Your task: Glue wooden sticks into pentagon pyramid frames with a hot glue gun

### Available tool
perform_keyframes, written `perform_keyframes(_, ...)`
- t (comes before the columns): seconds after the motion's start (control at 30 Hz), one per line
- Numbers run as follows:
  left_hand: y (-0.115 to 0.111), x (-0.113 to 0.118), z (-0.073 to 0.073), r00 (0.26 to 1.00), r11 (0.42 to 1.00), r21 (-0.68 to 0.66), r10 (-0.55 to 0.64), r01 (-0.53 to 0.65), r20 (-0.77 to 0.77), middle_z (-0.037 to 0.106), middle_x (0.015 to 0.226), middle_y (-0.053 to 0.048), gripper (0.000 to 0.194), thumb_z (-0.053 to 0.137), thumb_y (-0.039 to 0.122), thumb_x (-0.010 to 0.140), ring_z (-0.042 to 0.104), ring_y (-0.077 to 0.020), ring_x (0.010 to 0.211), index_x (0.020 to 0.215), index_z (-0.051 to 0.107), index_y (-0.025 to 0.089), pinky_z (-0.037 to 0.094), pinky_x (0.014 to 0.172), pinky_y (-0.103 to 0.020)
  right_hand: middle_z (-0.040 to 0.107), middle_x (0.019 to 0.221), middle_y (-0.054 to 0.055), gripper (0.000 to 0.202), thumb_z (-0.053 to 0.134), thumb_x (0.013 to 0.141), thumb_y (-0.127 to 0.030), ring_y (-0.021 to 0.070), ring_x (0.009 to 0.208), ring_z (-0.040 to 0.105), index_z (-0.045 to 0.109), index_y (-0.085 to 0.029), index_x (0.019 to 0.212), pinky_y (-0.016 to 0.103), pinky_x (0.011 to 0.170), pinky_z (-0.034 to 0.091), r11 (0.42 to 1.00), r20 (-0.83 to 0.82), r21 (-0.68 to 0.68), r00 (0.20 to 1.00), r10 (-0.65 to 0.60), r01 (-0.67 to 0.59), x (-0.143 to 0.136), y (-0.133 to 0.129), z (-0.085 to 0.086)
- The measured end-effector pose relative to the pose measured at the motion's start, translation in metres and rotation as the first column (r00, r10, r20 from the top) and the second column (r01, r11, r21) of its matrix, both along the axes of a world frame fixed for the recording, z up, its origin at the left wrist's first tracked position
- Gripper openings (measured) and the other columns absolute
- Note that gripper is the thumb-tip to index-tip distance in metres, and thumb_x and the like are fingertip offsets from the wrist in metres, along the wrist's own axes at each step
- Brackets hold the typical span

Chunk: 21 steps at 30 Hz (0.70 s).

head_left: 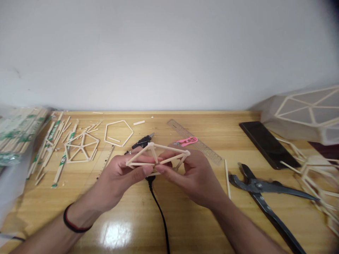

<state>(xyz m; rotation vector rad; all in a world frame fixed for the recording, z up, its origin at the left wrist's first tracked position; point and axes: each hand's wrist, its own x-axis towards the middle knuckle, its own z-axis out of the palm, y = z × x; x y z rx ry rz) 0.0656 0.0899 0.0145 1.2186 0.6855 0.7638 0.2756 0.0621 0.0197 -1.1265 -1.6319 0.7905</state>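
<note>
Both hands hold a small frame of pale wooden sticks (169, 148) above the middle of the table. My left hand (120, 180) grips its left side, thumb and fingers closed on the sticks. On the right side, my right hand (194, 176) pinches the same frame, its thumb tip close to the left thumb near the central joint. White blobs show at the frame's corners. Behind the hands lies a black glue gun (143, 141), partly hidden, with a black cord (159, 208) running toward me.
Left: packed chopsticks (23, 128), loose sticks (54, 144), a spoked pentagon (82, 145) and a plain pentagon (106, 132). Behind: a clear ruler (209, 152) and pink snips (188, 141). Right: pliers (258, 186), a phone (268, 144), stick structures (320, 176) and a large faceted model (304, 113).
</note>
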Motion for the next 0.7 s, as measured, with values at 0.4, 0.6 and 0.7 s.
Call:
perform_keyframes(0.4,0.004,-0.001,0.0,0.996,0.997,0.045,0.064,-0.061,-0.06,0.08,0.095,-0.006,0.009,0.089,0.034,0.085,0.07,-0.022,0.096,0.092,0.088,0.028,0.059,0.087,-0.037,0.073,0.072,-0.003,0.007,0.082,0.093,-0.029,0.0129,0.064,0.065,0.081,-0.024,0.087,0.025,0.06,0.048,0.998,-0.05,0.007,0.996,0.067,-0.067,-0.001,0.001,0.001)
perform_keyframes(0.6,0.006,-0.001,0.01,0.984,0.956,0.259,0.164,-0.139,-0.075,0.079,0.091,-0.005,0.006,0.081,0.028,0.093,0.067,-0.0192,0.088,0.091,0.087,0.027,0.055,0.082,-0.033,0.076,0.085,-0.002,0.012,0.085,0.09,-0.029,0.0135,0.076,0.068,0.08,-0.023,0.1,0.026,0.071,0.052,0.994,-0.046,0.051,0.994,0.097,-0.094,0.0,0.001,-0.002)
perform_keyframes(0.7,0.005,-0.004,0.014,0.985,0.937,0.337,0.132,-0.087,-0.114,0.073,0.087,-0.004,0.007,0.08,0.025,0.094,0.064,-0.0157,0.082,0.096,0.086,0.025,0.052,0.075,-0.028,0.076,0.085,-0.002,0.007,0.083,0.092,-0.025,0.0121,0.077,0.069,0.078,-0.021,0.095,0.024,0.071,0.052,0.995,-0.008,0.035,0.996,0.09,-0.09,0.0,0.001,-0.001)
